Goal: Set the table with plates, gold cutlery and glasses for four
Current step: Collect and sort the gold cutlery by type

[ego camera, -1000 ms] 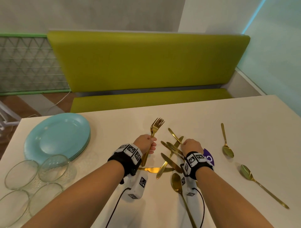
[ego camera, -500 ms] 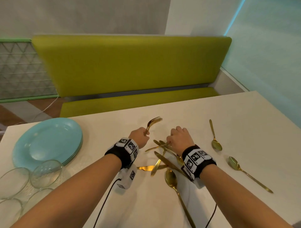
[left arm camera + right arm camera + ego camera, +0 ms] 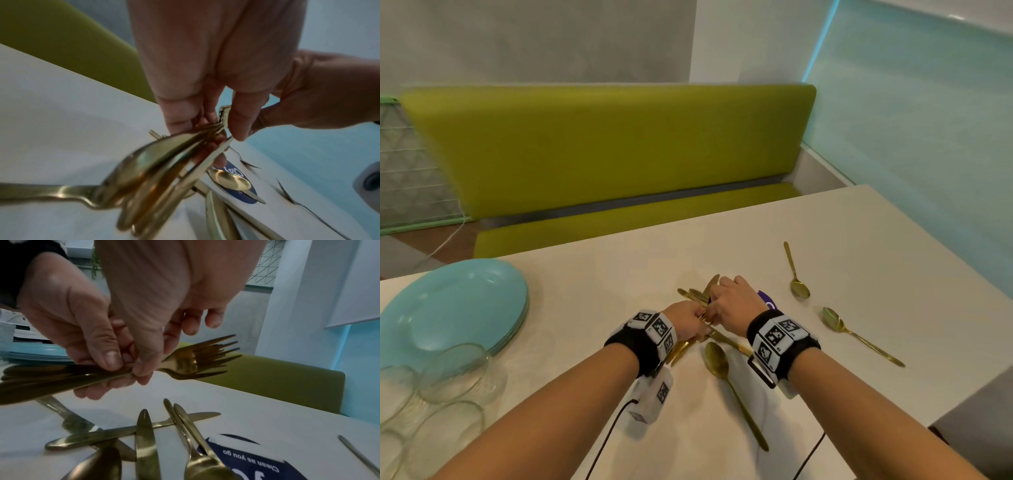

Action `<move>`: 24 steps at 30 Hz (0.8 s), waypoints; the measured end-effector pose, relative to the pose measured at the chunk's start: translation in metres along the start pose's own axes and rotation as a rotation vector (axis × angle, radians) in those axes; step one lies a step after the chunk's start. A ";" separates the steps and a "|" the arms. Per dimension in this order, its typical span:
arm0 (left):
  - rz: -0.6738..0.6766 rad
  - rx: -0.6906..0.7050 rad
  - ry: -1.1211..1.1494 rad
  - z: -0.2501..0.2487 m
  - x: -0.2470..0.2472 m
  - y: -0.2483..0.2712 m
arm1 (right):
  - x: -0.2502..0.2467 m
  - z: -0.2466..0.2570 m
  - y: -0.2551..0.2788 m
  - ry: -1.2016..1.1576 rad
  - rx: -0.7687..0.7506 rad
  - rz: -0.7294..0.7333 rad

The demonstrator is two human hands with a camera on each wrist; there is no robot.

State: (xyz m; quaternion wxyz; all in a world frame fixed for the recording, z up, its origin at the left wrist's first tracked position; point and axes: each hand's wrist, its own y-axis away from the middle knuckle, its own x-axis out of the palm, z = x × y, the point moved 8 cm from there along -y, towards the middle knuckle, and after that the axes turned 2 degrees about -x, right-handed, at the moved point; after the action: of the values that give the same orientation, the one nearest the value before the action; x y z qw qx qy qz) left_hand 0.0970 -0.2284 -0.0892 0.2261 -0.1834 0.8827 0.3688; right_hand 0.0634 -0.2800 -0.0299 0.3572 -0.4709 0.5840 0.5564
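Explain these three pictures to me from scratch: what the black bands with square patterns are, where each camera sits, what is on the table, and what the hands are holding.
No machine here: a person wears cameras. The wide picture comes from the head; the two close ones look along each wrist from the patterned bands. The left hand grips a bundle of gold forks, and the right hand pinches the same bundle. On the white table lie loose gold knives, spoons, a stack of blue plates and clear glasses. A blue sticker lies under some cutlery. A green bench stands behind.
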 end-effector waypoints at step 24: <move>-0.069 -0.210 0.558 0.053 0.018 0.025 | 0.101 0.013 0.062 -0.471 0.512 0.164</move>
State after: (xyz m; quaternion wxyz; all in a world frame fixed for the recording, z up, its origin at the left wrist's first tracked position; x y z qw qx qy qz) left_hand 0.0840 -0.1756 -0.1176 -0.0331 -0.3298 0.8612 0.3854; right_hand -0.0268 -0.2867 -0.1068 0.5426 -0.1765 0.6421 0.5121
